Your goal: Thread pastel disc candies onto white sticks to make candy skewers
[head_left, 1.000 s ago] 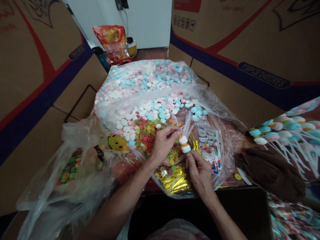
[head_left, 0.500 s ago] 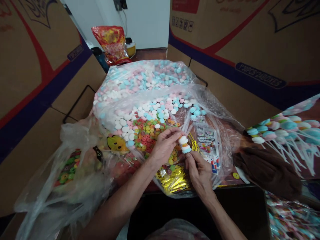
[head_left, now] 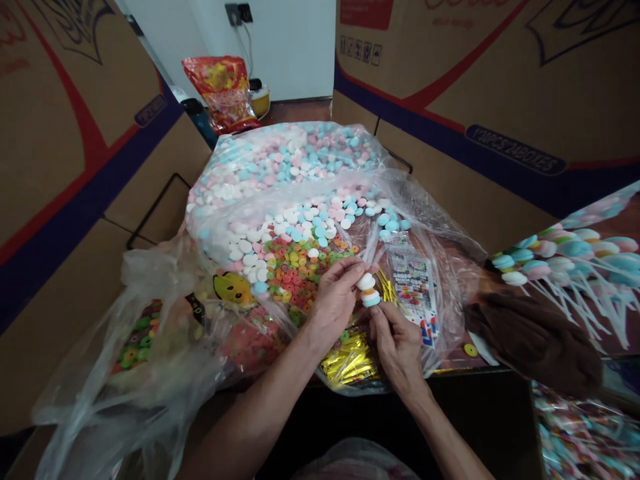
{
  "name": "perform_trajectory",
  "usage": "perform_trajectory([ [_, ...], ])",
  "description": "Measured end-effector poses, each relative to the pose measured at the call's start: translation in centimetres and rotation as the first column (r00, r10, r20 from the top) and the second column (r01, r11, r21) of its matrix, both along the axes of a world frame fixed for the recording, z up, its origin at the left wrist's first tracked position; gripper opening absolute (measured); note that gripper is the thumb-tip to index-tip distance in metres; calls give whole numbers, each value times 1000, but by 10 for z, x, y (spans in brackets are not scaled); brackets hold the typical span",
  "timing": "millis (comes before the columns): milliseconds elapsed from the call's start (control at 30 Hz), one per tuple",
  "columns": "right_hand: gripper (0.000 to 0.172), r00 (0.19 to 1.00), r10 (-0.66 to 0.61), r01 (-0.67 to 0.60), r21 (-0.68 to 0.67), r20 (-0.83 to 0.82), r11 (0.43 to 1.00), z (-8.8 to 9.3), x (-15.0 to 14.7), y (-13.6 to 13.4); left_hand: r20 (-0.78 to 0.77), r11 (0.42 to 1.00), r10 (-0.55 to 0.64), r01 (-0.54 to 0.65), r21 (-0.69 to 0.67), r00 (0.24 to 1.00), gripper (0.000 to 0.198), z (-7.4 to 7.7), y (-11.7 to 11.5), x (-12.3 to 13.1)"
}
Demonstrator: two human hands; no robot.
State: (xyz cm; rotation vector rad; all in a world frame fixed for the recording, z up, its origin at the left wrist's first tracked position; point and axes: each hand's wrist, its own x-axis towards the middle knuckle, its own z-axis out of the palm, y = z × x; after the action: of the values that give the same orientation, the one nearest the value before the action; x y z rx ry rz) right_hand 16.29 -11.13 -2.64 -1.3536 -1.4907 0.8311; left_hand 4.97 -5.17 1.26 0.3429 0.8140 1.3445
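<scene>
A short candy skewer (head_left: pixel 369 291) of white, orange and pale-blue pieces is held between my hands. My left hand (head_left: pixel 336 297) pinches its upper end, thumb and fingertips against the top white piece. From below, my right hand (head_left: pixel 397 340) grips the lower end under the blue piece, and its fingers hide the stick there. Ring gummies (head_left: pixel 296 277) in red, orange, yellow and green lie just beyond my left hand. Behind them spread white, pink and blue marshmallow discs (head_left: pixel 245 245). Gold twist ties (head_left: pixel 350 360) lie below my hands.
Tall cardboard boxes (head_left: pixel 450 87) flank the table. Finished candy skewers (head_left: pixel 575 257) lie at right, beyond a brown cloth (head_left: pixel 537 343). Printed packets (head_left: pixel 413 283) sit right of my hands. A crumpled clear bag (head_left: pixel 150 280) is at left; a red snack bag (head_left: pixel 223 93) stands behind.
My left hand and forearm have shifted slightly to the right. The candy skewer stays between both hands in nearly the same place, and the view has moved a little.
</scene>
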Motion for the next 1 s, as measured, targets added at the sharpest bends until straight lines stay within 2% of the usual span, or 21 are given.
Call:
perform_trajectory([
  [200,35,1000,2,-2,64,3,998,0,0,-1,97,996,86,-87,12,992,16,5,-8,12],
  [400,35,1000,9,-10,61,8,998,0,2,-1,118,981,195,-193,-26,974,13,6,-15,22],
  [833,34,1000,-3,2,65,5,998,0,2,-2,124,977,212,-213,-5,970,17,4,-20,27],
  [1000,33,998,-5,-1,105,60,994,2,2,-2,116,977,211,-211,-6,971,16,2,-21,28],
])
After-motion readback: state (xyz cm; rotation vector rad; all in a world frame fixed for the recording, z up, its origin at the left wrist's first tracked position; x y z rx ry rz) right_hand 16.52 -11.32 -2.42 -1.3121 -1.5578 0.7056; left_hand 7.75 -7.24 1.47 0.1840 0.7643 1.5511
